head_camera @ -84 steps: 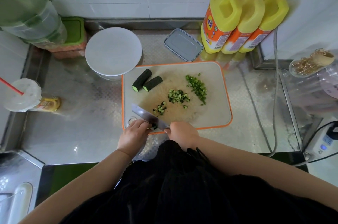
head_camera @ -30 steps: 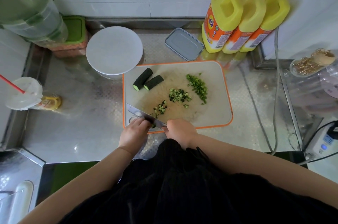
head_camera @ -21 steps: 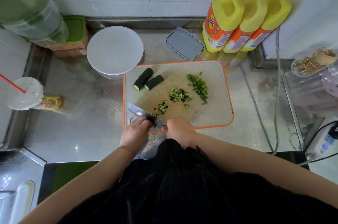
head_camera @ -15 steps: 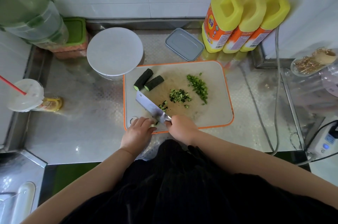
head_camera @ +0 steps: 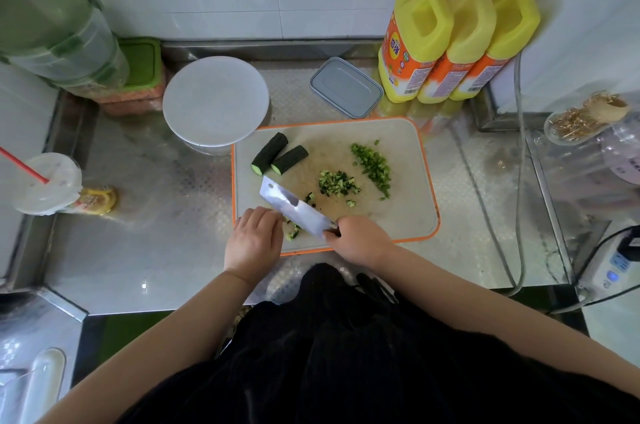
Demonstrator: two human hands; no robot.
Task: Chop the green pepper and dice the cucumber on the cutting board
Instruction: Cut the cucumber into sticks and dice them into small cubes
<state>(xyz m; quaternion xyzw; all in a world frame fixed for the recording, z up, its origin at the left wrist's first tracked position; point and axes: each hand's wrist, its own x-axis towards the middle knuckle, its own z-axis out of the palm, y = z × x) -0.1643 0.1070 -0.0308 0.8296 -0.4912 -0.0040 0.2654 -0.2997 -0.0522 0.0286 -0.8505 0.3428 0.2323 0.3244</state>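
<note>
The right hand (head_camera: 360, 239) grips the handle of a cleaver (head_camera: 294, 207), fingers wrapped round it, the blade slanting toward 10 o'clock over the near-left part of the cutting board (head_camera: 408, 216). The left hand (head_camera: 254, 238) sits just beside the blade at its 8 o'clock, fingers curled down onto small cucumber bits (head_camera: 293, 231) at the board's near edge; whether it pinches them I cannot tell. Two uncut cucumber lengths (head_camera: 278, 159) lie side by side at the board's 10 o'clock corner. A heap of diced cucumber (head_camera: 337, 183) sits near the middle, and the chopped green pepper (head_camera: 374, 165) forms a strip at its 2 o'clock. Three yellow pump bottles (head_camera: 457, 43) with orange labels stand at the board's 1 o'clock; their print is too small to read.
</note>
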